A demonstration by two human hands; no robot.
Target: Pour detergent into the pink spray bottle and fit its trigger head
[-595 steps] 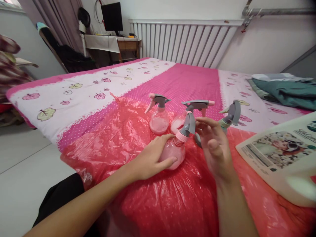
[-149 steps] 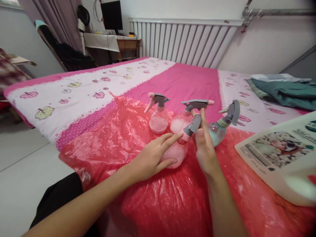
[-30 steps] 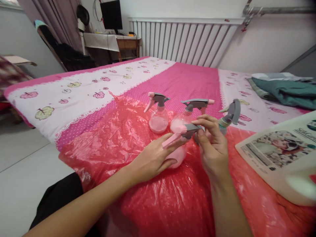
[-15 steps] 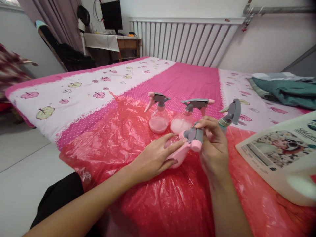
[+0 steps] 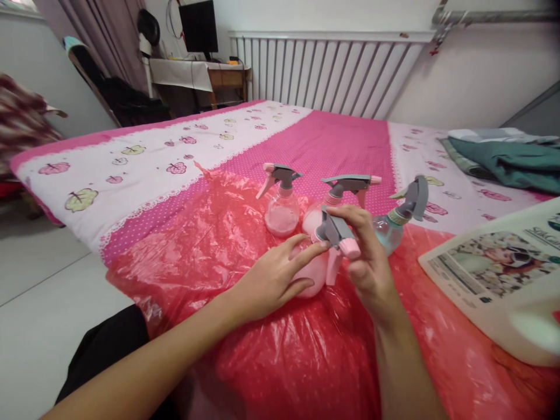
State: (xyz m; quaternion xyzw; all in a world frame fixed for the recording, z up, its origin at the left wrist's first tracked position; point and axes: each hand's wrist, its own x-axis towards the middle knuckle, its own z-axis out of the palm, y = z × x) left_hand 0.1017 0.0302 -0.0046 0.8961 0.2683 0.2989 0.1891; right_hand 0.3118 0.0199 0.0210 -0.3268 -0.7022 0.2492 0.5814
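One pink spray bottle (image 5: 312, 277) stands nearly upright on crinkled red plastic (image 5: 184, 256), its long axis leaning slightly right; its pink nozzle (image 5: 350, 248) points right and toward the viewer. The left hand (image 5: 275, 277) is cupped round the body. The right hand (image 5: 371, 256) bends over the grey spray head (image 5: 335, 230), index finger touching it; I cannot tell whether the thumb presses too. Three more bottles (image 5: 282, 213) stand just beyond. Underneath lies a pink-and-white bed (image 5: 350, 140); behind are a white radiator (image 5: 324, 76) and a monitor (image 5: 198, 28).
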